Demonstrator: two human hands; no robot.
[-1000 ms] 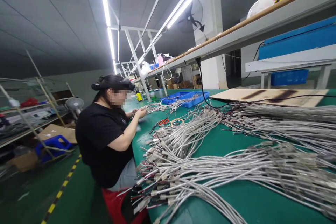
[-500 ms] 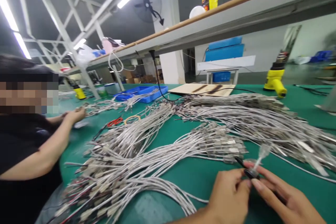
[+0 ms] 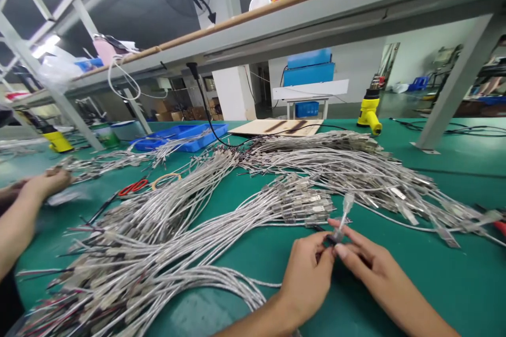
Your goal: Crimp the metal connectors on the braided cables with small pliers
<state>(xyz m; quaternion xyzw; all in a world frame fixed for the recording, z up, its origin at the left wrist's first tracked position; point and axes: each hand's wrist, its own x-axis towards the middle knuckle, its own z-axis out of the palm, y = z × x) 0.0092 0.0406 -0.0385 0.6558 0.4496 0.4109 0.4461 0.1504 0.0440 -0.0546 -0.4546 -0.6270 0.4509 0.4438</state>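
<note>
My left hand (image 3: 308, 271) and my right hand (image 3: 373, 266) meet over the green bench, fingertips closed in a pinch. Between them is a short white cable end (image 3: 343, 218) with a translucent plug (image 3: 348, 201) pointing up. A small dark piece (image 3: 329, 240) shows at its base by my left fingers; what it is stays partly hidden. Just beyond my hands lies a bundle of white USB cables (image 3: 241, 216), metal plugs toward me. Another heap of the same cables (image 3: 356, 163) spreads behind, and more cables with bare wire ends (image 3: 103, 274) lie to the left.
A co-worker's hand (image 3: 47, 184) is at the far left. Red-handled scissors (image 3: 133, 187), a tape ring (image 3: 166, 180), a blue tray (image 3: 182, 138), a wooden board (image 3: 276, 127) and a yellow heat gun (image 3: 369, 113) lie farther back. A shelf (image 3: 253, 29) crosses overhead.
The view has turned to the right, so the bench and co-worker appear farther left. My hands stay together on the cable end, its plug still pointing up.
</note>
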